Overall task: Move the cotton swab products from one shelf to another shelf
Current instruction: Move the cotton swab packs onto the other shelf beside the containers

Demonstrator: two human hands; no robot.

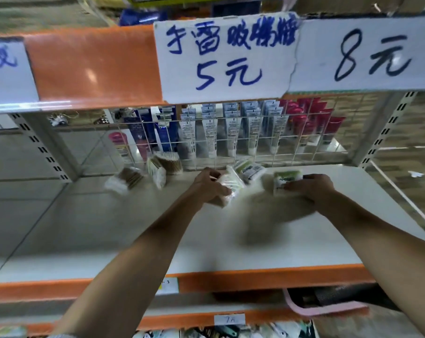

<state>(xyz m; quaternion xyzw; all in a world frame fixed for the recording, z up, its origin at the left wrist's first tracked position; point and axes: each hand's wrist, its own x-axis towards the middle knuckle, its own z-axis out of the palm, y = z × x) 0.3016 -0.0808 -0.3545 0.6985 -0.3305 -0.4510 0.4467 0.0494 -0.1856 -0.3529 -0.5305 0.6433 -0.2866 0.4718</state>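
Observation:
Both arms reach deep onto a white shelf. My left hand grips a clear pack of cotton swabs near the shelf's back middle. A green-labelled swab pack is pinched in my right hand, just to the right. Another green-labelled pack lies between them against the wire grid. Three more swab packs sit at the back left: one lying flat, one standing, one behind it. The view is blurred by motion.
A wire grid closes the shelf's back; tubes of cream stand behind it. An orange rail with handwritten price signs hangs overhead. The orange front edge has lower shelves beneath, with a pink tray.

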